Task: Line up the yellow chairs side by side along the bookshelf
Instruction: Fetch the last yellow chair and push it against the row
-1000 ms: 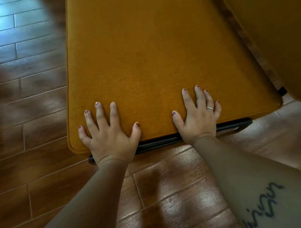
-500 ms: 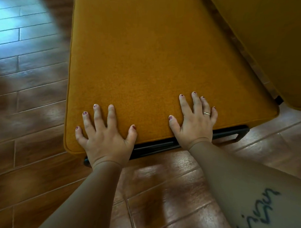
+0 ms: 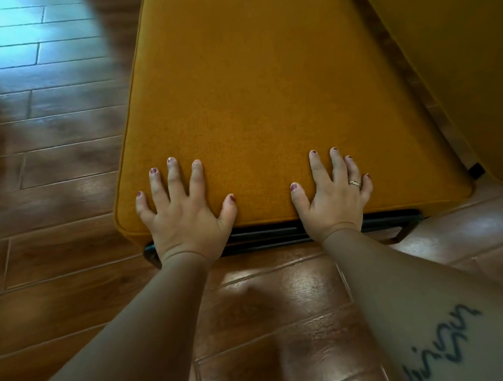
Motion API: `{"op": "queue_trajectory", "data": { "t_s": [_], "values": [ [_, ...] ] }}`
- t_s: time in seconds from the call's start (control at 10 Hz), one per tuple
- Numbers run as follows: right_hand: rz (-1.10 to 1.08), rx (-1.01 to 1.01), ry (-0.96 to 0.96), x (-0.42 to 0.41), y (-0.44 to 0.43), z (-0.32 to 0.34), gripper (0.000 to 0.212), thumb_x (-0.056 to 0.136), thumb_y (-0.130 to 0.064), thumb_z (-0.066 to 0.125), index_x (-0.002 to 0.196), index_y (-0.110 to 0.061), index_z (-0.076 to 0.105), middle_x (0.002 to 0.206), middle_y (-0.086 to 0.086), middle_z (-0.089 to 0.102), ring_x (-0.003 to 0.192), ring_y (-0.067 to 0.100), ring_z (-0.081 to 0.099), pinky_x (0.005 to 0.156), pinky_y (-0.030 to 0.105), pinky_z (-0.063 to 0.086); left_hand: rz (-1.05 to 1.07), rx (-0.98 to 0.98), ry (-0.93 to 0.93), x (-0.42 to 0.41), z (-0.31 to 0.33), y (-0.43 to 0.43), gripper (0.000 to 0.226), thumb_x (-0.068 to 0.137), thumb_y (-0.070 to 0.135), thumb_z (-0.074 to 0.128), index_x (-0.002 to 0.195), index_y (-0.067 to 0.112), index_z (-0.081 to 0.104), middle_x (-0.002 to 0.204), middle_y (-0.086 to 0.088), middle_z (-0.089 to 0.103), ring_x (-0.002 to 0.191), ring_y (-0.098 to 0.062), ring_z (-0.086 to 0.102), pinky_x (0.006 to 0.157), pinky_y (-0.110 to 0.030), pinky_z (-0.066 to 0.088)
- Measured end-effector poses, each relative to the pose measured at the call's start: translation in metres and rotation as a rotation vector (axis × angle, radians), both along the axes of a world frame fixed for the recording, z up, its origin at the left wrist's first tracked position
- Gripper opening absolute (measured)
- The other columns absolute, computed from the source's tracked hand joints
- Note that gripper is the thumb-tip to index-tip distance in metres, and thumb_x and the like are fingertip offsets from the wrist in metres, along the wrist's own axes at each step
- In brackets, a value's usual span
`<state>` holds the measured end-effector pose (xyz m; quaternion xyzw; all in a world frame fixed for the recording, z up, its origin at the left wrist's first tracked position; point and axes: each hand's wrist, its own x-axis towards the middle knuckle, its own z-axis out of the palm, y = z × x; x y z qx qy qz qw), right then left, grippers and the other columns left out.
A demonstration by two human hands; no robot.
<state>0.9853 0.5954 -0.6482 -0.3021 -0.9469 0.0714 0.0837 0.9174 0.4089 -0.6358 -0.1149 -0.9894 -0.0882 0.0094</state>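
Glossy brown floor (image 3: 59, 202) bears a yellow chair (image 3: 269, 90) beside a second chair (image 3: 462, 69).

Both arms reach forward, nearly straight. The left hand (image 3: 185, 218) lies palm down with its fingers (image 3: 173, 178) straight and spread wide, the thumb out to the side. The right hand (image 3: 333, 199) lies palm down too, fingers straight and closer together, with a ring (image 3: 354, 183) on one finger. The right forearm (image 3: 405, 299) carries a dark tattoo (image 3: 441, 340).
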Motion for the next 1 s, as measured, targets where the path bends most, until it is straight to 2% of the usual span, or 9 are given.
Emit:
{"op": "queue_trajectory", "data": {
  "t_s": [0.4,0.7,1.0],
  "values": [
    [0.008,-0.003,0.006,-0.042,0.038,0.002,0.081,0.078,-0.065,0.011,0.147,-0.027,0.032,0.155,0.01,0.024,0.143,0.033,0.016,0.111,0.057,0.008,0.005,-0.004,0.014,-0.04,0.001,0.038,0.082,0.078,0.066,0.015,0.147,0.023,0.03,0.156,-0.013,0.023,0.143,-0.038,0.015,0.11,-0.058,0.011],
    [0.013,0.01,0.032,-0.054,0.046,-0.002,0.074,0.082,-0.061,0.022,0.142,-0.022,0.044,0.149,0.015,0.036,0.138,0.038,0.028,0.107,0.061,0.016,-0.001,0.027,0.063,-0.053,-0.004,0.046,0.076,0.08,0.062,0.028,0.141,0.018,0.044,0.148,-0.018,0.036,0.137,-0.043,0.028,0.105,-0.063,0.019],
    [-0.01,0.01,0.017,-0.053,0.044,-0.001,0.073,0.082,-0.06,0.025,0.14,-0.022,0.045,0.148,0.015,0.037,0.137,0.038,0.03,0.106,0.062,0.018,-0.011,0.051,0.106,-0.052,-0.005,0.045,0.074,0.079,0.06,0.033,0.136,0.016,0.049,0.144,-0.02,0.042,0.133,-0.045,0.033,0.102,-0.064,0.024]
  ]
}}
